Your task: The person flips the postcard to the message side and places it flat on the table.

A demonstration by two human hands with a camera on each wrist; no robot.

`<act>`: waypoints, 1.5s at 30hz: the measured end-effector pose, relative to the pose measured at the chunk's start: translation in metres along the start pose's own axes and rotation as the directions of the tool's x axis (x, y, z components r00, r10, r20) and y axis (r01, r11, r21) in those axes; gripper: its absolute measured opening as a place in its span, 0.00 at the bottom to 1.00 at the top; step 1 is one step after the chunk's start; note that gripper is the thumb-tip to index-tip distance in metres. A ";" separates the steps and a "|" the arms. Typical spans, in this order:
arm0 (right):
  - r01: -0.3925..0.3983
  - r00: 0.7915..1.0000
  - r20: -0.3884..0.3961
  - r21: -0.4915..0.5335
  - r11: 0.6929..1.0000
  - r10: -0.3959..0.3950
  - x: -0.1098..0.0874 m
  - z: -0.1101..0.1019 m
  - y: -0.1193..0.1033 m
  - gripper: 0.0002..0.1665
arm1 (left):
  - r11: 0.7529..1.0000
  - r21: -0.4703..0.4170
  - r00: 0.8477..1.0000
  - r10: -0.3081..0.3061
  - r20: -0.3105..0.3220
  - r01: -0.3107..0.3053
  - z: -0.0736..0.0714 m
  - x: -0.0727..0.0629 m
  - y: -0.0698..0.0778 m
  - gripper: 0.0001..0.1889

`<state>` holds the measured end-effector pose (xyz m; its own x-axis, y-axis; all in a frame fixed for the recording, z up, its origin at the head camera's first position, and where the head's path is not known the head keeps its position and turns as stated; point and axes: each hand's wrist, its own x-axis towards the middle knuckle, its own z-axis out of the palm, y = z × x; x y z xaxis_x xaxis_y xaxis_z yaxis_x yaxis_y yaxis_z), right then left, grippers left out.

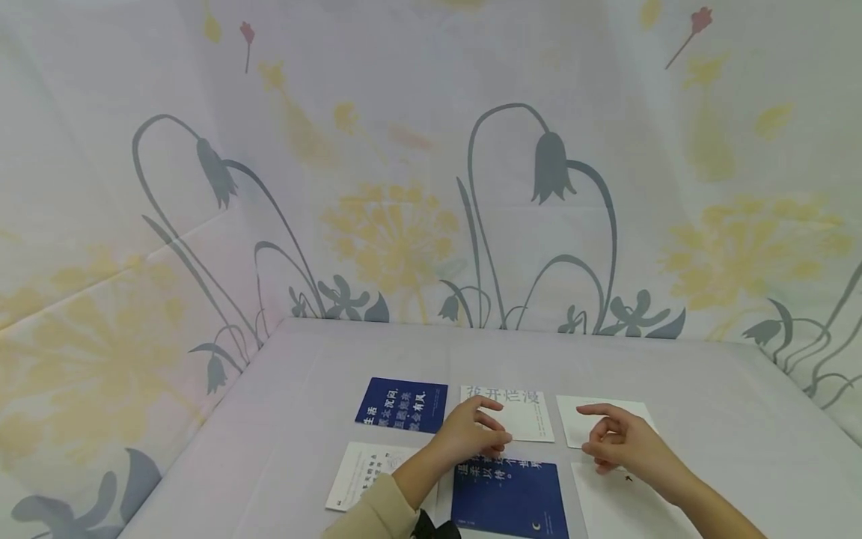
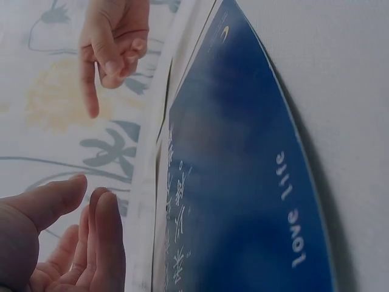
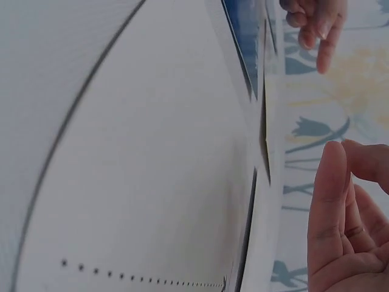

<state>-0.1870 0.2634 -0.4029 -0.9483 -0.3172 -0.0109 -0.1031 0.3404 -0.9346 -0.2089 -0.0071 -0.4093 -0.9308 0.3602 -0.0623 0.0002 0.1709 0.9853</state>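
My left hand hovers over the gap between a white card with grey characters and a blue card with a small moon. Its fingers are loosely bent and hold nothing. In the left wrist view, that blue card shows "love life" printed along one edge. To the right, my right hand hangs over two white cards, a back one and a front one. Its index finger points left, the other fingers loosely curled and empty. The front white card bears a dotted line in the right wrist view.
Another blue card with white characters lies at the back left of the cards. In front of it is a white card with dark text, partly covered by my left sleeve. Flower-printed cloth hangs behind the pale table.
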 end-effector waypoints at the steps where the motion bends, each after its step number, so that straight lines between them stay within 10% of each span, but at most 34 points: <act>1: -0.005 1.000 -0.004 0.000 1.000 0.005 0.002 0.001 -0.001 0.37 | 1.000 0.008 1.000 0.002 -0.004 -0.002 -0.001 0.000 0.000 0.25; 45: 0.004 0.995 -0.101 0.006 1.000 -0.003 0.046 0.027 -0.004 0.35 | 0.965 0.263 0.979 0.072 -0.190 -0.020 -0.041 0.016 -0.011 0.24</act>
<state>-0.2226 0.2236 -0.4094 -0.9734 -0.2276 0.0281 -0.1050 0.3335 -0.9369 -0.2385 -0.0406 -0.4142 -0.9807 0.1913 0.0401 0.1150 0.3991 0.9097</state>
